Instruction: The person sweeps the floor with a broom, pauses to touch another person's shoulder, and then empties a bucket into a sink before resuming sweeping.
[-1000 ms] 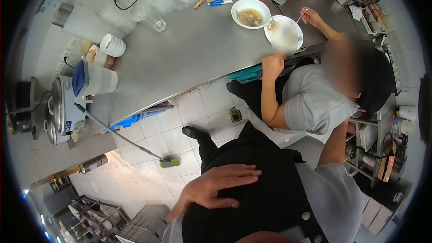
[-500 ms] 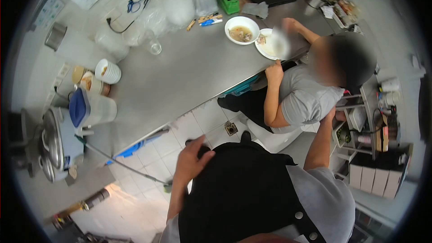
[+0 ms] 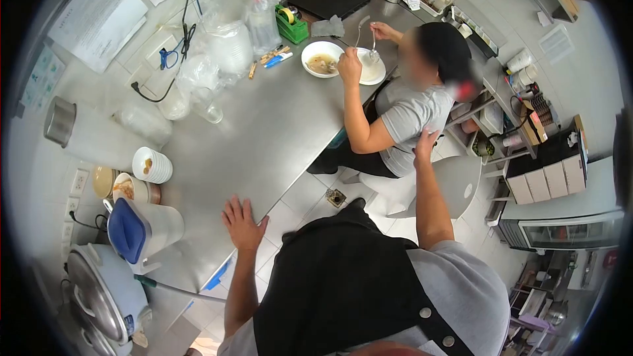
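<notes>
My left hand (image 3: 244, 224) is open on the front edge of the steel counter (image 3: 264, 138), its fingers spread over the metal. Stretched forward, my right hand (image 3: 426, 144) rests against the back of a seated co-worker (image 3: 412, 115) in a grey shirt; its fingers look extended and hold nothing I can see. The co-worker has a fork (image 3: 374, 53) and a spoon (image 3: 359, 31) over a white plate (image 3: 379, 79). Beside that plate stands a white bowl (image 3: 310, 53) of soup with pieces in it.
A blue-lidded pitcher (image 3: 128, 231), stacked white cups (image 3: 155, 166) and a large pot (image 3: 99, 290) stand at the left. Plastic bags (image 3: 227, 46), a green tape dispenser (image 3: 291, 26) and markers (image 3: 278, 59) line the back. A white chair (image 3: 455, 184) is at the right.
My left hand has gone from hanging over the floor to lying on the counter edge. The co-worker has raised the fork and spoon above the plate. My view has shifted right.
</notes>
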The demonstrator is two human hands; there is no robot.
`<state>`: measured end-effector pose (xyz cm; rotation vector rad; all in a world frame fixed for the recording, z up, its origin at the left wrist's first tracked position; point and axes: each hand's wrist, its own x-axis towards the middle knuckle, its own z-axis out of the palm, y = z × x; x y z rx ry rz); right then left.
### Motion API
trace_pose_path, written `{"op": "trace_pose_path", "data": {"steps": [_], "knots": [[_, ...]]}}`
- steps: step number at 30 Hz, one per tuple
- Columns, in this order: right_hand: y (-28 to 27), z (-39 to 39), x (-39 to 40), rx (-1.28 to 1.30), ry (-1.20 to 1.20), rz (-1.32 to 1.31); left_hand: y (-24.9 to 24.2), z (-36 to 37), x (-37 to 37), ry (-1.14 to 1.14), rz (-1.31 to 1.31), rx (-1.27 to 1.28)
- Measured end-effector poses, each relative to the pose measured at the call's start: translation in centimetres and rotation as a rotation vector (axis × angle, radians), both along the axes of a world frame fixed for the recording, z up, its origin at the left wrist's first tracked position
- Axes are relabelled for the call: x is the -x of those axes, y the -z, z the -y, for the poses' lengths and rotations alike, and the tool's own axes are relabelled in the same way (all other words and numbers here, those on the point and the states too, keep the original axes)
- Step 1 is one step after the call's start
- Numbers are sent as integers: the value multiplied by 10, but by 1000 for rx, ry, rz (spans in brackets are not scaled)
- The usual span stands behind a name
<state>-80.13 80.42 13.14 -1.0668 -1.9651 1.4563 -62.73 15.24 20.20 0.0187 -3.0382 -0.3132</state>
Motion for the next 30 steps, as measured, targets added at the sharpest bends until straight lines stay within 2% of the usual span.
{"op": "trace_pose_path", "data": {"steps": [1, 3, 5, 6, 7, 8, 9, 10, 11, 12, 14, 16, 18, 20, 24, 26, 29, 30], "knots": [[-9, 27, -7, 7, 3, -3, 2, 1, -1, 3, -3, 7], [-40, 105, -29, 284, -140, 133, 9, 6, -1, 1, 22, 23], [8, 123, -39, 460, -548, 519, 5, 7, -1, 1, 20, 19], [72, 139, -48, -138, -1058, 556, 3, 5, -1, 4, 18, -1], [91, 172, -72, -73, -1179, 520, 2, 5, -1, 2, 3, -3], [147, 198, -75, -139, -1377, 557, 3, 5, 1, -1, -2, 2], [69, 264, -87, -398, -1617, 825, 6, 6, 1, -1, -6, 2], [79, 289, -109, -444, -1654, 737, 9, 8, -2, 0, -4, 2], [61, 312, -116, -428, -1766, 658, 10, 10, -3, 1, 5, 6], [35, 323, -115, -415, -1769, 665, 10, 10, -1, 2, 8, -7], [-6, 328, -99, 171, -1484, 945, 11, 11, -4, 5, 30, -21], [68, 271, -84, -141, -1628, 616, 13, 9, -2, 3, 8, 10], [-11, 248, -80, 303, -980, 829, 13, 8, -2, -9, -4, 4], [-10, 211, -68, 527, -736, 713, 13, 4, -5, -30, -24, 6], [-21, 179, -38, 719, -680, 526, 5, 0, -4, -24, -56, 14], [-23, 179, -29, 859, -774, 283, 1, -7, -7, -14, -56, 28], [-24, 182, -26, 1015, -787, 243, 1, -16, -9, -13, -62, 29], [-25, 182, -25, 1073, -791, 262, 7, -24, -15, -90, -66, 19]]}}
